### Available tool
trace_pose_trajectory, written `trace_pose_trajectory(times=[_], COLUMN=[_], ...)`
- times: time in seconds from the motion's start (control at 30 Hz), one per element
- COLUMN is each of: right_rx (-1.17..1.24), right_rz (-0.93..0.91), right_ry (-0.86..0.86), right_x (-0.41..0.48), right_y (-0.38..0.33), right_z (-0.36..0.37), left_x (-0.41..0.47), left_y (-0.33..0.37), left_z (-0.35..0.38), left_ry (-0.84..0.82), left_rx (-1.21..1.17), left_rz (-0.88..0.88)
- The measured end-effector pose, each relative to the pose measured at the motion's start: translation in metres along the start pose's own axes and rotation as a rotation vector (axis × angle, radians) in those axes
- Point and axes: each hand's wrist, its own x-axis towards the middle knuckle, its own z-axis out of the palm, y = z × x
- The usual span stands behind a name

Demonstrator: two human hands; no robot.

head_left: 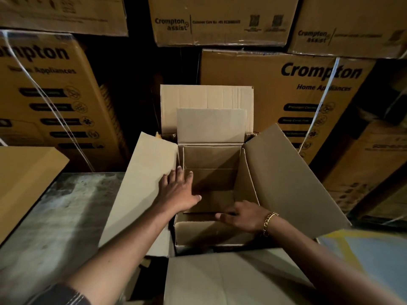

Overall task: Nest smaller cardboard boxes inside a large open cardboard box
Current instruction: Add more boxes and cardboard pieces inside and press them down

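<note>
"Pressing on what, the left hand [179, 192]?"
"Fingers straight and spread, flat on the left inner wall of the smaller box [211, 159]. The right hand [240, 216], wearing a gold bracelet [269, 223], curls over its near wall, fingertips hidden inside."
"And that box?"
"Upright inside the large box [286, 172] on the metal table [55, 205], all flaps open. It is dim, so its floor is hard to read. Flat cardboard [22, 177] is cut off at left, and printed cartons [308, 89] are stacked close behind"
</note>
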Motion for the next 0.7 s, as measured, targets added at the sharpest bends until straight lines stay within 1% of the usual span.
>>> trace_pose_trajectory(times=[0.13, 0.33, 0.43, 0.57, 0.7], right_rx=[-0.033, -0.046, -0.064, -0.077, -0.068], right_rz=[-0.026, -0.007, -0.001, 0.008, -0.016], right_ry=[0.046, 0.029, 0.093, 0.233, 0.302], right_x=[-0.015, -0.027, -0.031, -0.035, -0.037], right_y=[-0.005, -0.005, -0.005, -0.003, 0.001], right_z=[0.014, 0.032, 0.034, 0.027, 0.021], left_x=[-0.024, -0.044, -0.049, -0.053, -0.055], left_y=[0.003, 0.002, 0.003, 0.005, 0.007], left_z=[0.004, 0.011, 0.011, 0.006, 0.002], left_ry=[0.012, 0.035, 0.036, 0.041, 0.046], left_rx=[0.008, 0.035, 0.034, 0.028, 0.021], left_rz=[-0.003, -0.014, -0.014, -0.021, -0.028])
